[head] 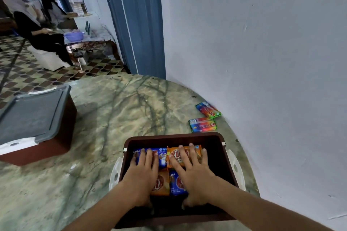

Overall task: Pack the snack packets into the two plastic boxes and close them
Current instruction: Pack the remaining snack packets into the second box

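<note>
1. The left hand (143, 170) and right hand (193, 169) lie flat, fingers straight, pressing the snack packets (163, 184) down inside the open box (174, 136).
2. Two rainbow packets (203, 124) lie loose on the table (116, 110), ahead and to the right, long sides toward the wall; the right hand is nearer.
3. The second box (33, 118), lid on, stands well left.
</note>
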Tool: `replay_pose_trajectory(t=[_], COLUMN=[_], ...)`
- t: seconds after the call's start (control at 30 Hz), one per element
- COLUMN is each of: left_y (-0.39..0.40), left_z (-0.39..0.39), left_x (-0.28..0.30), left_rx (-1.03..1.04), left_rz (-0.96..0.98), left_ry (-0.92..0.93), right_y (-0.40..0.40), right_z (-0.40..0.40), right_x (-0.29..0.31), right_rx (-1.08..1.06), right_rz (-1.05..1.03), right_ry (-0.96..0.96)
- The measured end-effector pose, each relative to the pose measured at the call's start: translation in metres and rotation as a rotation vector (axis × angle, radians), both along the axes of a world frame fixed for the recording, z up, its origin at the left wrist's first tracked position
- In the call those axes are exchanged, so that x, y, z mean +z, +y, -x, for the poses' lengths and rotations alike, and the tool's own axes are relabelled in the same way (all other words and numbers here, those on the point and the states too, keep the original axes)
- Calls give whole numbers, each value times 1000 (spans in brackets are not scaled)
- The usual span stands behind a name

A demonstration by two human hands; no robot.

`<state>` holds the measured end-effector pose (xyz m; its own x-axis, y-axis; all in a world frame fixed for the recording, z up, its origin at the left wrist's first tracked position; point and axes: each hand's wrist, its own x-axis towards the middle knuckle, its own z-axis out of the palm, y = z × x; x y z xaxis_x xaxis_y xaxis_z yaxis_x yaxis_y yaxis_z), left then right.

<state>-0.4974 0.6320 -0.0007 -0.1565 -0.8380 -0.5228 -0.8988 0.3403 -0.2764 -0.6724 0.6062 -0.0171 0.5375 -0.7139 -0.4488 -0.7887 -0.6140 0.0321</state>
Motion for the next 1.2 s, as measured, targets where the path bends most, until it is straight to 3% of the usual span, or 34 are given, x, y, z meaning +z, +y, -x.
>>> replay_pose_trajectory(t=[0.03, 0.17, 0.23, 0.33, 0.43, 0.67, 0.8, 0.93, 1.07, 1.2], left_y=[-6, -39, -65, -123, -187, -255, -262, -259, -234, -169], left_z=[2, 30, 61, 104, 127, 134, 130, 125, 93, 40], left_x=[14, 74, 90, 79, 35, -52, -66, -59, -13, 40], left_rx=[40, 70, -4, -57, -29, -31, -91, -102, -98, -73], left_rz=[-44, -51, 52, 202, 167, -22, 50, 39, 139, 291], left_ry=[96, 601, 660, 560, 409, 262, 327, 319, 363, 466], right_y=[-3, -41, -80, -154, -214, -262, -268, -264, -232, -167], right_z=[1, 19, 33, 57, 79, 82, 85, 80, 80, 90], right_x=[15, 63, 67, 46, 6, -60, -81, -73, -33, 13], right_rx=[-18, -347, -479, -661, -755, -667, -676, -741, -798, -678], right_rz=[-45, 45, 175, 223, 147, 261, 266, 225, 221, 288], right_ry=[-91, -988, -1180, -1100, -855, -492, -408, -502, -798, -1030])
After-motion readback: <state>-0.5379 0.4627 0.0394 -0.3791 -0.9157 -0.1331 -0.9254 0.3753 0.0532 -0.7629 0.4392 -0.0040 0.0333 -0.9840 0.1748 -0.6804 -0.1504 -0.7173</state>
